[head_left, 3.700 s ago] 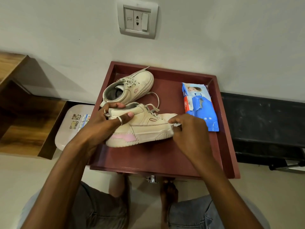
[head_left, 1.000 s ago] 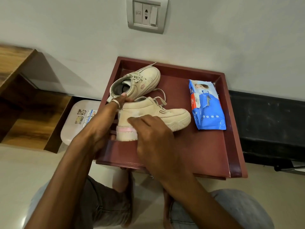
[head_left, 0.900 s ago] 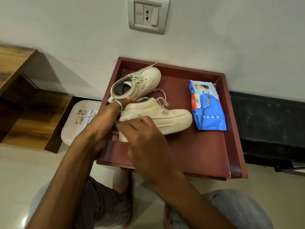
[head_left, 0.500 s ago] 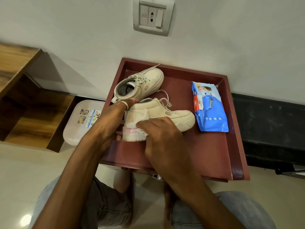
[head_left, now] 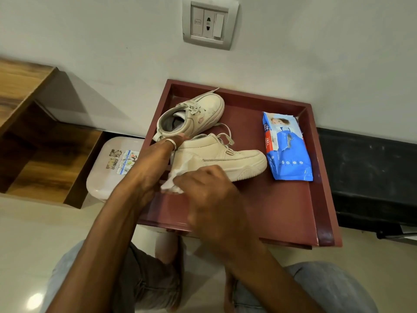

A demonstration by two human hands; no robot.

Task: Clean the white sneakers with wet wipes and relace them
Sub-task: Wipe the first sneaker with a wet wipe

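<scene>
Gripped at its heel by the left hand (head_left: 151, 170), just right of a white lidded box (head_left: 106, 177), the near sneaker (head_left: 225, 157) is held on the red tray (head_left: 282, 211). A crumpled wet wipe (head_left: 172, 182) is pinched against it by the right hand (head_left: 212, 195), and the heel is hidden by both hands. The second sneaker (head_left: 203, 109) is seen just behind, and the blue wipes pack (head_left: 288, 154) farthest right.

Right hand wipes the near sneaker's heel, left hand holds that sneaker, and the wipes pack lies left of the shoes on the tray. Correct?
Not quite: the head view shows the wipes pack right of the shoes on the tray, not left. The rest holds: right hand rubs a wipe on the heel of the near sneaker, left hand holds it.
</scene>
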